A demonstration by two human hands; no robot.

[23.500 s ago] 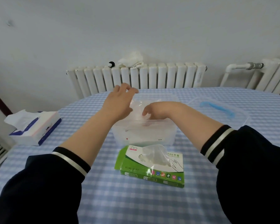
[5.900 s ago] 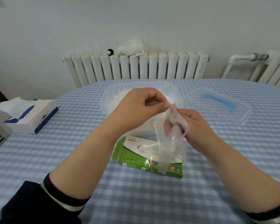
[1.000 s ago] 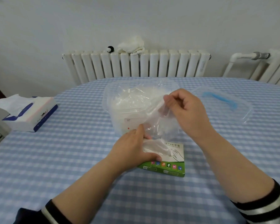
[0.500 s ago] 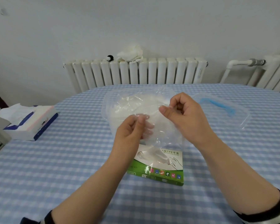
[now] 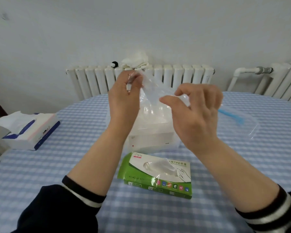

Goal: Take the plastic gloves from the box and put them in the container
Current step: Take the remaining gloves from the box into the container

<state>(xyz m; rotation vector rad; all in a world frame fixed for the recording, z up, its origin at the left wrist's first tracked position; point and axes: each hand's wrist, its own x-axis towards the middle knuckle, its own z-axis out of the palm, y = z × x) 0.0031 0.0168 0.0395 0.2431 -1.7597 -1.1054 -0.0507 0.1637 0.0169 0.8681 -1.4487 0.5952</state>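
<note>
Many gloves (image 5: 151, 113) (clear plastic) inside container (image 5: 151, 142)

We seem to be in a home: beyond our grip stand a white radiator (image 5: 175, 78), a plain wall, and a checked-cloth worktop (image 5: 74, 165) with a tissue box (image 5: 30, 132).

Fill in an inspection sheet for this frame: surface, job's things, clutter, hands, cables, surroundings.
Surface: table under a blue-and-white checked cloth.
Job's things: green glove box nearest the person, a glove poking from its opening; clear container behind it; one plastic glove held up above the container.
Clutter: tissue box at left; clear lid with blue handle at right.
Hands: left hand and right hand both pinch the glove.
Cables: nothing seen.
Surroundings: white radiator with a white cloth on top; plain wall.
</note>
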